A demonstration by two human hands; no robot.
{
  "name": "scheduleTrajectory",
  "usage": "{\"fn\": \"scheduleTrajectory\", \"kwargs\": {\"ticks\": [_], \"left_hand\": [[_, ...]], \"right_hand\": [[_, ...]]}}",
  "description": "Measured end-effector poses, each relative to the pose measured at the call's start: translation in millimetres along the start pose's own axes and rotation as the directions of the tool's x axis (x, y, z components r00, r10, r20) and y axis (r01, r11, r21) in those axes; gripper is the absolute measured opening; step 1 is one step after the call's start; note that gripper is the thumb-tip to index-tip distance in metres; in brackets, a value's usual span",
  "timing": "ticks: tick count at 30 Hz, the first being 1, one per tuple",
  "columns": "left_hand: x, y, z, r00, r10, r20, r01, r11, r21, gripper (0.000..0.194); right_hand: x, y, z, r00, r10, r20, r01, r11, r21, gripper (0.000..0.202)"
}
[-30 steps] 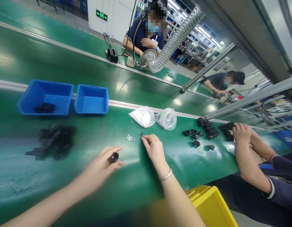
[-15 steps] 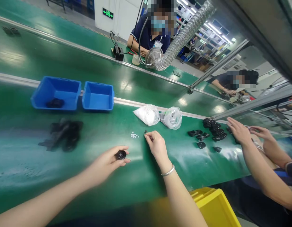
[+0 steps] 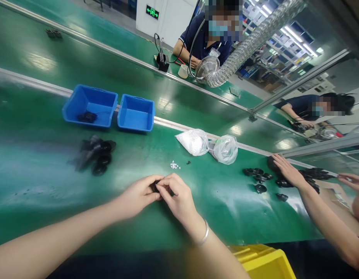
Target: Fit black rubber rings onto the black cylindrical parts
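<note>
In my left hand (image 3: 141, 193) is a small round black plastic part (image 3: 155, 186), mostly covered by fingers. My right hand (image 3: 175, 192) meets it from the right, thumb and fingertips pinched against the part's face. Whatever those fingertips hold is too small and hidden to make out. Just beyond my hands lie a little heap of white pieces (image 3: 175, 165) and a few tiny dark pieces (image 3: 188, 162) on the green mat (image 3: 225, 205). A blurred pile of black parts (image 3: 99, 153) rests to the left.
Two blue bins, one with black items (image 3: 70, 112) and another (image 3: 135, 128), stand along the rail. Clear plastic bags (image 3: 193, 141) lie right of them. A co-worker's hand (image 3: 286, 170) reaches over black parts (image 3: 259, 174) at right. A yellow crate (image 3: 269, 265) sits below the front edge.
My right hand has moved from the tiny dark pieces back to the black part in my left hand. The co-worker's hand has come down onto the black parts. The view has shifted.
</note>
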State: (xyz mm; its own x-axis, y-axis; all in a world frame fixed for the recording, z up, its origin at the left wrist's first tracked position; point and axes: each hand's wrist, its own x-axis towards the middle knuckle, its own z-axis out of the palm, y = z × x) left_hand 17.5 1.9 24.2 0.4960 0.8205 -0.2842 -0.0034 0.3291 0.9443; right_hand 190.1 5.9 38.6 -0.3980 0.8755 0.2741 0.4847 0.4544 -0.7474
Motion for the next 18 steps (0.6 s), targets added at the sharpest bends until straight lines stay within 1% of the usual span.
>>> {"fn": "scheduleTrajectory", "kwargs": {"ticks": [4,6,9,12,18], "left_hand": [[0.4,-3.1,-0.2,1.0,0.017,-0.002,-0.017,0.999,-0.048,0.044],[0.5,-4.0,-0.2,1.0,0.025,-0.004,-0.026,0.997,-0.077,0.043],[0.3,-2.5,-0.3,1.0,0.012,-0.018,-0.014,0.995,-0.099,0.044],[0.1,-0.7,-0.7,1.0,-0.003,-0.017,0.001,0.996,-0.095,0.046],[0.7,-4.4,-1.3,1.0,-0.002,-0.016,0.0,0.993,-0.121,0.045]], "right_hand": [[-1.7,4.9,-2.2,0.999,0.006,0.048,-0.005,0.999,-0.032,0.009],[-1.5,4.8,-3.2,0.998,-0.014,0.06,0.017,0.999,-0.044,0.01],[-0.5,3.2,-2.9,0.999,-0.033,0.011,0.034,0.998,-0.045,0.01],[0.7,2.5,-2.2,0.999,-0.012,-0.037,0.011,0.999,-0.044,0.01],[-0.3,3.7,-1.2,0.999,-0.026,0.018,0.027,0.998,-0.062,0.011]]}}
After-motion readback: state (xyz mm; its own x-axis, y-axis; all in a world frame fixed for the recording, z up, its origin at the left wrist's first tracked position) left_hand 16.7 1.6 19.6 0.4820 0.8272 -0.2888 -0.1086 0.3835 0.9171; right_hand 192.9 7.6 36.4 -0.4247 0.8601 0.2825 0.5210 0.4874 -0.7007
